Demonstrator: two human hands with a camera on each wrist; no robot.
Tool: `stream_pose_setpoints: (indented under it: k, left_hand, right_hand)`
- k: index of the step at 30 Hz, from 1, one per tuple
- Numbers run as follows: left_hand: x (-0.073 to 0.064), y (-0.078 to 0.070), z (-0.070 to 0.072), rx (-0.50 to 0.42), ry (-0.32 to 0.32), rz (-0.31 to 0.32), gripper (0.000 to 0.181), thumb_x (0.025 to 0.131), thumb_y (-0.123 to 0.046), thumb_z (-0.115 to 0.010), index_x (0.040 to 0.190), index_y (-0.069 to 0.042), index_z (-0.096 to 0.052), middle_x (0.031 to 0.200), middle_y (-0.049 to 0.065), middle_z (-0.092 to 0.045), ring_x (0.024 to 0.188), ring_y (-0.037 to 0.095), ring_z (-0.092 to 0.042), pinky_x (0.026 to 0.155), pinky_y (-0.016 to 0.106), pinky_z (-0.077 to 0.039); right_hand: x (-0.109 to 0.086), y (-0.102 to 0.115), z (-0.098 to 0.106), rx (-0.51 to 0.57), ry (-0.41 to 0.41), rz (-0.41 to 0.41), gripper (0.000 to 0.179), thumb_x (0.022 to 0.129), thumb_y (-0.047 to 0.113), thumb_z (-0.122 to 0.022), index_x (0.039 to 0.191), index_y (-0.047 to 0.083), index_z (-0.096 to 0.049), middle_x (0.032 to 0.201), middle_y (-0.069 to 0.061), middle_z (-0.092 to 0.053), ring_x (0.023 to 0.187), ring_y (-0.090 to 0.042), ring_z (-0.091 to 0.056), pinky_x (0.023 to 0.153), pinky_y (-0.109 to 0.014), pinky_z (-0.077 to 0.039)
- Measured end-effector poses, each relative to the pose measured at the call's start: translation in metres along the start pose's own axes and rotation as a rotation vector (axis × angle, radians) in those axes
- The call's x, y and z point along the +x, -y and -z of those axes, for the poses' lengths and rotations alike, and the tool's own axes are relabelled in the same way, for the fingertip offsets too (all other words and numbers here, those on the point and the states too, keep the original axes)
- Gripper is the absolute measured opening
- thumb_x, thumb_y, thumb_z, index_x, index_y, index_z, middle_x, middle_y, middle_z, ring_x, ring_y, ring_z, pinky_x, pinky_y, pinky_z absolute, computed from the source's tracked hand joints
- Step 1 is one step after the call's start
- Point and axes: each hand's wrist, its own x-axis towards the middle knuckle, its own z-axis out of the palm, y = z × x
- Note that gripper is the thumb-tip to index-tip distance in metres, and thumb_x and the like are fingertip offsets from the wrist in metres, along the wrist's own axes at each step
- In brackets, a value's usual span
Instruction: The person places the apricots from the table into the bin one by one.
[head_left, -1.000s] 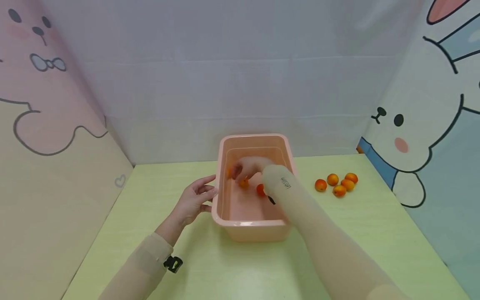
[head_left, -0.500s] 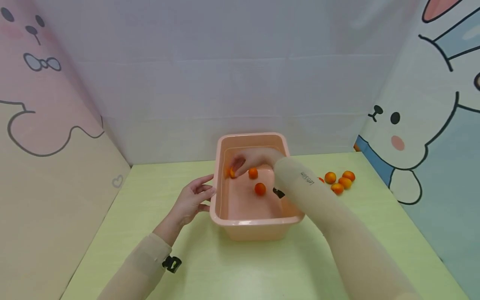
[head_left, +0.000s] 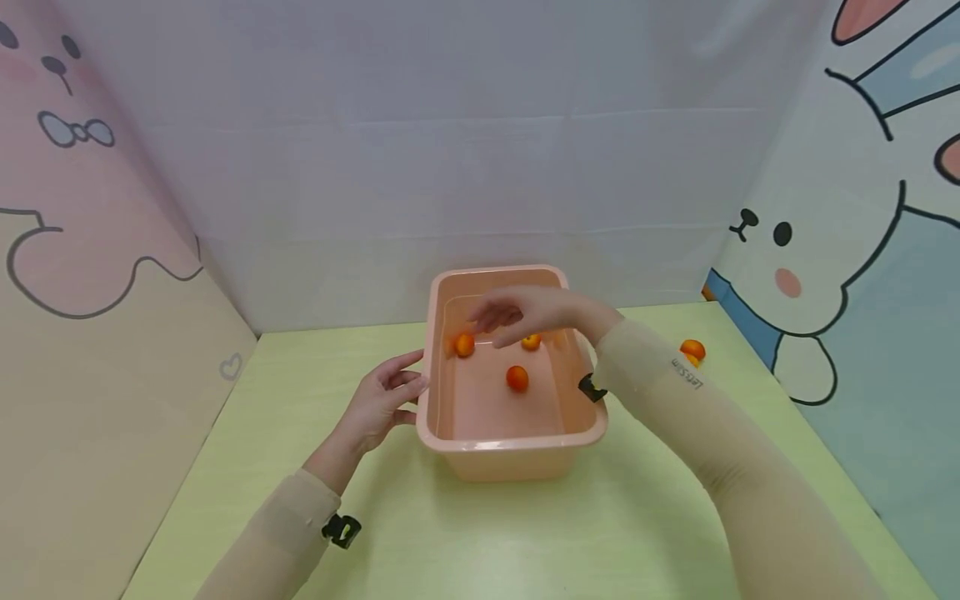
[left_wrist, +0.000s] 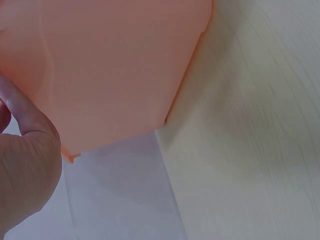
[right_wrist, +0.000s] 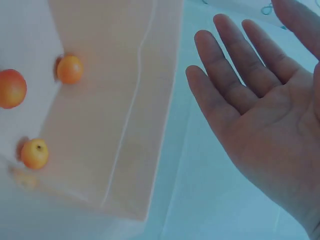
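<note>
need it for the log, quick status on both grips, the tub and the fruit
Left grip against tub. Right grip empty, above tub. Three fruits inside. Right sleeve partly hides table fruit in head view.

The left hand point(head_left: 382, 402) points forward and rightward, fingers point(head_left: 401, 364) spread; how far they bend is hard to tell. The left forearm point(head_left: 281, 529) slants behind it. Farther forward and right hangs the right hand point(head_left: 538, 312) — palm down, fingers point(right_wrist: 244, 54) loosely extended — the right forearm point(head_left: 667, 408) angling behind it.

Light green table point(head_left: 480, 537), pale backdrop point(head_left: 450, 183), cartoon-printed side walls point(head_left: 892, 358)
</note>
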Motion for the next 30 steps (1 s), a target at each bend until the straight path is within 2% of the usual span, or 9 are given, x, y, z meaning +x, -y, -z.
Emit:
stream_pose_setpoints:
  k: [4, 7, 11, 15, 18, 25, 30]
  left_hand:
    - [-0.001, 0.0, 0.0, -0.003, 0.0, 0.002, 0.057, 0.096, -0.001, -0.063, 0.149, -0.002, -0.042, 0.102, 0.005, -0.064, 0.075, 0.017, -0.066, 0.061, 0.033, -0.06]
    - [-0.001, 0.0, 0.0, -0.003, 0.002, 0.002, 0.057, 0.096, -0.001, -0.063, 0.149, -0.002, -0.041, 0.102, 0.004, -0.064, 0.075, 0.017, -0.066, 0.061, 0.033, -0.06]
    - [-0.001, -0.001, 0.0, -0.011, 0.005, -0.001, 0.057, 0.096, 0.0, -0.062, 0.149, -0.001, -0.041, 0.102, 0.004, -0.064, 0.075, 0.017, -0.065, 0.061, 0.033, -0.06]
    - [-0.001, -0.001, 0.0, -0.012, 0.008, -0.006, 0.057, 0.096, 0.0, -0.062, 0.149, -0.002, -0.04, 0.102, 0.004, -0.064, 0.076, 0.016, -0.065, 0.061, 0.033, -0.06]
    - [-0.001, 0.0, 0.0, -0.006, 0.007, -0.006, 0.057, 0.096, 0.0, -0.062, 0.149, -0.002, -0.041, 0.102, 0.004, -0.064, 0.076, 0.016, -0.066, 0.06, 0.033, -0.06]
    - [-0.001, -0.001, 0.0, -0.006, 0.004, -0.002, 0.057, 0.096, -0.001, -0.062, 0.149, -0.002, -0.041, 0.102, 0.005, -0.064, 0.076, 0.016, -0.066, 0.061, 0.033, -0.06]
    - [-0.002, -0.001, -0.001, -0.007, 0.005, -0.005, 0.057, 0.096, -0.001, -0.062, 0.149, -0.002, -0.04, 0.102, 0.004, -0.063, 0.076, 0.016, -0.066, 0.06, 0.032, -0.06]
  right_hand:
    - [-0.023, 0.004, 0.003, 0.056, -0.045, -0.04, 0.053, 0.092, 0.016, -0.072, 0.139, 0.005, -0.051, 0.132, -0.01, -0.059, 0.124, -0.026, -0.053, 0.094, -0.037, -0.053]
    - [-0.041, 0.003, 0.007, 0.055, -0.093, -0.007, 0.054, 0.092, 0.017, -0.073, 0.139, 0.005, -0.051, 0.131, -0.01, -0.059, 0.123, -0.025, -0.054, 0.098, -0.041, -0.05]
    - [-0.067, -0.004, 0.012, 0.042, -0.188, 0.072, 0.051, 0.092, 0.01, -0.071, 0.138, 0.003, -0.051, 0.13, -0.014, -0.059, 0.121, -0.027, -0.055, 0.104, -0.049, -0.044]
    - [-0.094, -0.014, 0.016, 0.02, -0.308, 0.058, 0.051, 0.093, 0.007, -0.068, 0.14, 0.003, -0.049, 0.131, -0.013, -0.059, 0.122, -0.026, -0.055, 0.105, -0.051, -0.043]
    - [-0.113, -0.024, 0.017, -0.005, -0.389, 0.018, 0.053, 0.094, 0.01, -0.068, 0.141, 0.003, -0.047, 0.132, -0.012, -0.059, 0.122, -0.025, -0.055, 0.105, -0.044, -0.045]
    - [-0.148, -0.055, 0.009, 0.004, -0.521, -0.069, 0.053, 0.095, 0.013, -0.068, 0.143, 0.004, -0.046, 0.132, -0.016, -0.058, 0.12, -0.03, -0.054, 0.094, -0.019, -0.047]
    - [-0.167, -0.082, 0.001, -0.008, -0.603, -0.128, 0.052, 0.096, 0.013, -0.066, 0.143, 0.002, -0.045, 0.132, -0.02, -0.057, 0.12, -0.033, -0.053, 0.093, -0.011, -0.043]
